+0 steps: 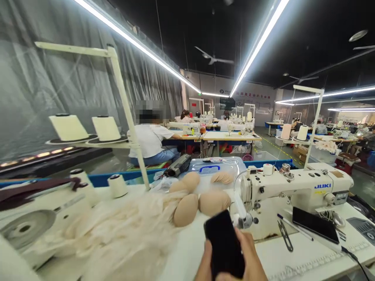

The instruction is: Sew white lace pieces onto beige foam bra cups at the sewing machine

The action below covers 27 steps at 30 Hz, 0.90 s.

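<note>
Head view: you hold a black phone (225,246) at the bottom centre, its dark face towards you and its top tilted a little to the left. Your left hand (204,262) grips its left edge with the thumb laid along the side; your right hand (251,255) closes on the right edge, and a fingertip shows across the lower end. The fingers of both hands are clamped on the phone; how those behind it are set, you cannot tell from here.

Just beyond the phone's top lie beige moulded cups (185,210), some overlapping, and to your left a loose heap of cream fabric (125,234) spreads over the white table (178,255). Behind the cups sits a clear plastic box (234,164) with a blue handle (209,168).

To your right stands a JUKI sewing machine (295,185). In front of it lie a pen (295,227), thread snips (284,235), a dark flat device (315,224) and a clear ruler (325,255). At upper left, 2 cream thread cones (69,127) stand on a rack; beyond it, a person in a white top (146,142) sits near another table.
</note>
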{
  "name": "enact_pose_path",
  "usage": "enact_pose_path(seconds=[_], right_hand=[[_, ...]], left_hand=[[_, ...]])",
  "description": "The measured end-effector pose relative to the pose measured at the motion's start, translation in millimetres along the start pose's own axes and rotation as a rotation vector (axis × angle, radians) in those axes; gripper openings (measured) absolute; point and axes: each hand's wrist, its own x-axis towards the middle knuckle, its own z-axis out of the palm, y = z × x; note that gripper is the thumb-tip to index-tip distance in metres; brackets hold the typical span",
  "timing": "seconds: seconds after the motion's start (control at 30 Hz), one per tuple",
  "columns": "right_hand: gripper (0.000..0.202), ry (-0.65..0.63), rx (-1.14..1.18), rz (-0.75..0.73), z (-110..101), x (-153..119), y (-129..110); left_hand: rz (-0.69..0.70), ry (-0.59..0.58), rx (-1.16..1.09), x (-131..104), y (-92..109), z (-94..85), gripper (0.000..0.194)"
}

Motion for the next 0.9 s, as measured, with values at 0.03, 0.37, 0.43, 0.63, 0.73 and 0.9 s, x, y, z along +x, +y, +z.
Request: enact_pose_path(seconds=[0.03, 0.37, 0.43, 0.63, 0.73, 0.9], right_hand=[[0.086, -0.051, 0.134, 0.036, 15.6, 6.7, 2.2], [0.064, -0.444, 0.482, 0.291, 45.5, 72.6, 16.5], [0.064, -0.457, 0.408, 0.292, 44.9, 75.6, 34.7], [0.072, -0.340, 0.280, 0.483, 32.6, 69.5, 56.8], [0.082, -0.399, 0.289, 0.472, 32.0, 66.5, 43.7], [0.064, -0.481, 0.334, 0.486, 31.8, 61.8, 21.8]], left_hand=[[0.006, 0.078, -0.045, -2.2, 4.0, -0.8, 0.074], [0.019, 0.171, -0.070, 46.7, 62.3, -26.4, 0.065], [0.001, 0.176, -0.081, 59.8, 55.0, -31.3, 0.065], [-0.104, 0.074, -0.189, 61.8, 40.5, -37.8, 0.066], [-0.183, -0.004, -0.145, 54.1, 42.3, -39.6, 0.073], [-0.211, 0.001, -0.161, 48.5, 48.3, -36.2, 0.074]])
